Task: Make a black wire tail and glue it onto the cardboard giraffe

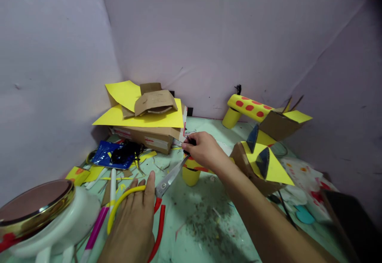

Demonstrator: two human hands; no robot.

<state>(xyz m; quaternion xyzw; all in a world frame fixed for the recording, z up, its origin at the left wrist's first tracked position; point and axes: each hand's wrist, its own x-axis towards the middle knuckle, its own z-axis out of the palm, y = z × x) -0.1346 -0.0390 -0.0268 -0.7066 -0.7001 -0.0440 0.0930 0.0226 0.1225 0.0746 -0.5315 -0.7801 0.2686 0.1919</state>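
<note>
My left hand (134, 219) is in the handles of a pair of scissors (167, 182) with yellow and red grips, fingers stretched forward. The blades point up and right to a tuft of black yarn (190, 147), which my right hand (205, 149) pinches. That tuft is at the rear of a yellow paper-and-cardboard animal with orange spots, whose leg (191, 176) stands on the table. My right forearm crosses in front of its body. Its boxy head (253, 163) with dark ears shows to the right of my arm.
Behind stands a second spotted paper animal (250, 108). A cardboard box (155, 137) carries yellow sheets (119, 115) and cardboard pieces. To the left are black yarn (127, 153) on a blue packet (103, 153), paper scraps, a purple marker (97, 227) and a white round-topped device (80, 209).
</note>
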